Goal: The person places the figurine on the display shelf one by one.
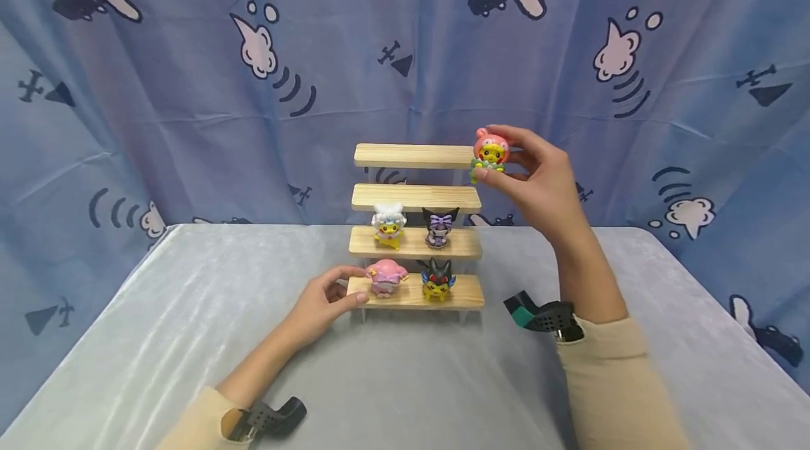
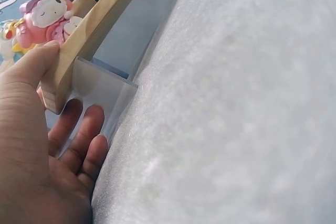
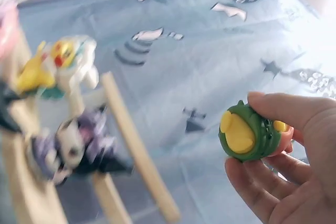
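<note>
A wooden tiered display stand (image 1: 414, 244) with clear supports stands on the table. My left hand (image 1: 323, 302) grips the left end of its lowest shelf (image 1: 414, 301); in the left wrist view the thumb (image 2: 39, 61) lies along the wood and several fingers curl beside the clear support (image 2: 105, 90). Next to that hand is a pink figurine (image 1: 386, 277). Up by the right end of the top shelf (image 1: 411, 155), my right hand (image 1: 541, 179) pinches a figurine (image 1: 491, 152) with a pink hood, yellow face and green lower part. Its yellow-and-green underside shows in the right wrist view.
A black-hooded yellow figurine (image 1: 437, 281) shares the lowest shelf. One tier up stand a white-capped yellow figurine (image 1: 389, 226) and a black-and-purple one (image 1: 438, 228). A pale cloth covers the table (image 1: 253, 260), and a blue patterned curtain (image 1: 380, 84) hangs behind.
</note>
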Tool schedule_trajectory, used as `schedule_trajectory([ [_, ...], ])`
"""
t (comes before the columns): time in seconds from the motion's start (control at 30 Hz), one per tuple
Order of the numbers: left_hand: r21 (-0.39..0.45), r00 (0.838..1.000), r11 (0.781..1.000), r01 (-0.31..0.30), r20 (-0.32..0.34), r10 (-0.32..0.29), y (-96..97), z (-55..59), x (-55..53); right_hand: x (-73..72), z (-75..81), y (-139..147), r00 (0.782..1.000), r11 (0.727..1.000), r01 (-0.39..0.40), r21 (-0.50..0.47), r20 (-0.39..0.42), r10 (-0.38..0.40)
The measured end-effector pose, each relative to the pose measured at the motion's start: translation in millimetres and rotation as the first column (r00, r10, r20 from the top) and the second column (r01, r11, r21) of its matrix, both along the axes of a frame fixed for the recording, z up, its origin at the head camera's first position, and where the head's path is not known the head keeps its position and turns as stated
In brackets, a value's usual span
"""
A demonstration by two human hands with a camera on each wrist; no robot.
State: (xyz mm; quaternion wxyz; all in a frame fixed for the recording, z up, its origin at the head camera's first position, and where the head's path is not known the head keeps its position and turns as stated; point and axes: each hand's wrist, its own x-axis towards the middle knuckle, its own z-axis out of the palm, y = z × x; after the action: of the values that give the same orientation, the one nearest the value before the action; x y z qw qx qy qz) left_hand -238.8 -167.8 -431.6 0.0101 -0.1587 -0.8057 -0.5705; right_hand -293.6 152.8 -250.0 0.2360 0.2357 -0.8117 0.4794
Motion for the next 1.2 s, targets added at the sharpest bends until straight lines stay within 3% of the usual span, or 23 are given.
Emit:
schedule_trajectory([
  [0.33,0.01,1.0,1.0,-0.002,0.022,0.002,2.1,0.1,-0.9,-0.2,18.0,-36.5,0.996,0.997,-0.043,-0.061,-0.078,0.038],
  [0.43,0.018,1.0,1.0,-0.009,0.023,0.009,2.8,-1.0,-2.4,-0.6,12.5,-45.2,0.992,0.995,-0.057,-0.08,-0.114,0.047],
  [0.7,0.029,1.0,0.999,0.02,0.006,-0.02,8.0,-2.8,-3.1,-6.0,-8.8,-54.5,0.987,0.987,-0.122,-0.102,-0.115,0.11],
  [0.97,0.035,1.0,0.999,0.027,0.012,-0.028,7.4,-2.1,-1.6,-14.8,-20.3,-64.1,0.986,0.982,-0.161,-0.094,-0.061,0.156],
  [1.2,0.041,0.999,0.999,0.025,-0.038,-0.023,-0.9,-2.2,-0.7,-22.8,-27.6,-77.5,0.987,0.985,-0.157,-0.072,0.001,0.158],
])
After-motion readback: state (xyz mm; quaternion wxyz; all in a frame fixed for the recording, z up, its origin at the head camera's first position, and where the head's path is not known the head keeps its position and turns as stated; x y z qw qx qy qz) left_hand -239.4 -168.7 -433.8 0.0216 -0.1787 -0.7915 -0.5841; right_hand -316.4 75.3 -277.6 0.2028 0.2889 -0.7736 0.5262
